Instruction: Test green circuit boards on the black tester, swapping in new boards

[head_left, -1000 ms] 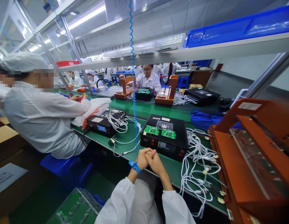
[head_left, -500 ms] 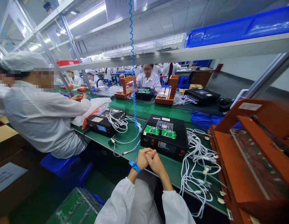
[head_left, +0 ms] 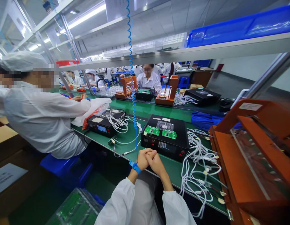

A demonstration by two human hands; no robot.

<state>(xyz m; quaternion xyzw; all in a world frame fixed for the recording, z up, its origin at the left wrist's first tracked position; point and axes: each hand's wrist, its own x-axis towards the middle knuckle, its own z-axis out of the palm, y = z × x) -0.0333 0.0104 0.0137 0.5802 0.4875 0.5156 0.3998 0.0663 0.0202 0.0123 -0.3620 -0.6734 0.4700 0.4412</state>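
My left hand (head_left: 143, 158) and my right hand (head_left: 155, 162) are clasped together at the bench's front edge, fingers closed around each other, with no object showing in them. A blue wrist strap (head_left: 135, 167) circles my left wrist, and its coiled blue cord (head_left: 131, 62) rises overhead. Just beyond my hands stands a black test box (head_left: 175, 123) with red switches and a small display. On its top lie two green circuit boards, one on the left (head_left: 151, 130) and one on the right (head_left: 169, 134). Neither hand touches the boards.
White cables (head_left: 194, 168) lie tangled right of the box, beside an orange fixture (head_left: 243, 162). Another black box (head_left: 105, 123) sits at left, near a seated co-worker (head_left: 41, 109). A shelf (head_left: 205, 50) holding a blue bin (head_left: 240, 26) crosses above. Packed green boards (head_left: 74, 207) are low at left.
My hands stay clasped in the same place. The coiled blue cord has swung slightly to the left.
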